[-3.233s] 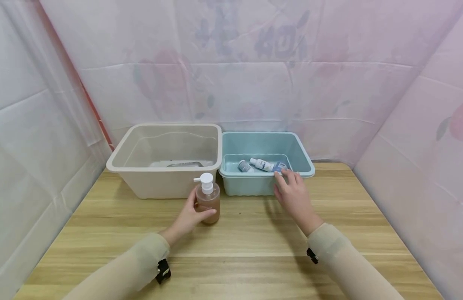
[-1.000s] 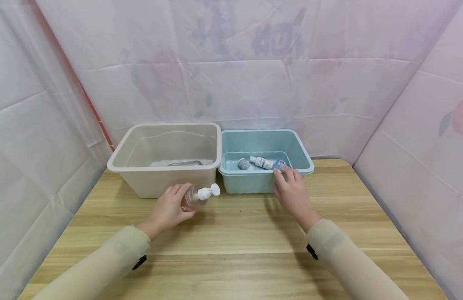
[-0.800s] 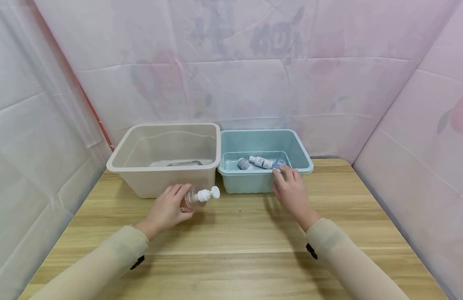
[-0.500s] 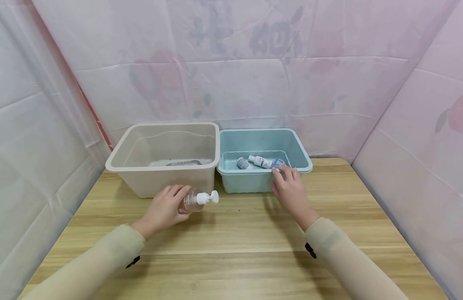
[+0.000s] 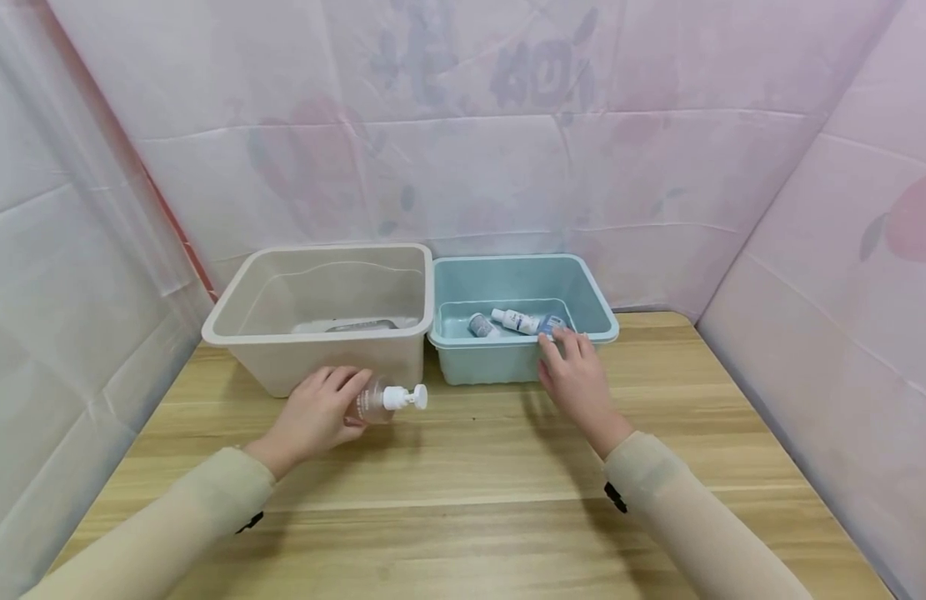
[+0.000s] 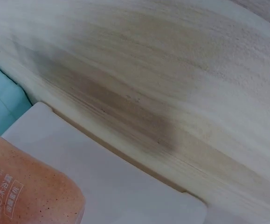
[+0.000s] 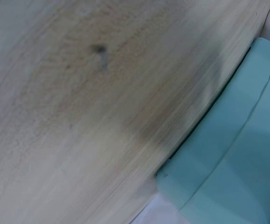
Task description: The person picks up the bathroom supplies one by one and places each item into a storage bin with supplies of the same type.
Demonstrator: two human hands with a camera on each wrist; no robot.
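We see the pump bottle (image 5: 380, 400) lying on its side on the counter (image 5: 493, 483), its white pump head pointing toward 3 o'clock, just in front of the beige bin (image 5: 320, 312). The left hand (image 5: 312, 417) has its grip curled round the bottle's body. At 2 o'clock from the bottle, the right hand (image 5: 575, 383) rests with straight, relaxed fingers on the near rim of the blue bin (image 5: 523, 333), which touches the beige bin's side. Inside the blue bin lie a small white bottle (image 5: 517, 320) and a small jar (image 5: 479, 325).
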